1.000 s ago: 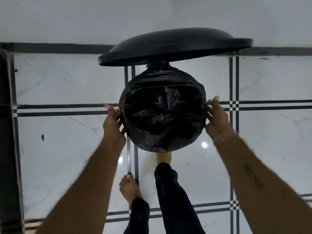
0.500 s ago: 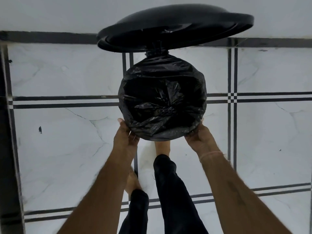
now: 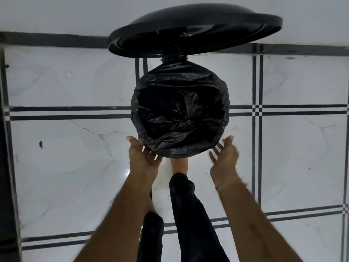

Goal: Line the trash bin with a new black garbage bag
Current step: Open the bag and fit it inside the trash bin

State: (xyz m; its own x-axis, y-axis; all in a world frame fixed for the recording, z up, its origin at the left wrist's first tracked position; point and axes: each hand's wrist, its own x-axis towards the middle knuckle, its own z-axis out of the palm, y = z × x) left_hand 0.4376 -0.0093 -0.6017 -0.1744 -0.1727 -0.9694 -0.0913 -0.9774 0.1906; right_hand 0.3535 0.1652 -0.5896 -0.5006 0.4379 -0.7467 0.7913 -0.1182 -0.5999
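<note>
A round trash bin stands on the floor in front of me, with a black garbage bag (image 3: 179,112) folded over its rim and hanging crumpled inside. Its black lid (image 3: 194,29) is raised behind it on a hinge. My left hand (image 3: 144,159) is palm up at the bin's near left edge, with its fingertips under the bag's overhang. My right hand (image 3: 223,157), blurred by motion, is spread just off the near right edge and holds nothing. A bare foot (image 3: 179,166) reaches under the bin's front.
The floor (image 3: 71,159) is white marble tile with dark double grout lines. A white wall (image 3: 56,14) with a dark skirting strip runs behind the bin. A dark vertical edge (image 3: 5,167) borders the far left. My legs in dark trousers (image 3: 190,220) stand below the bin.
Both hands slid from the bin's sides to its near edge, then came off the bag with fingers spread. The lid has tilted further up.
</note>
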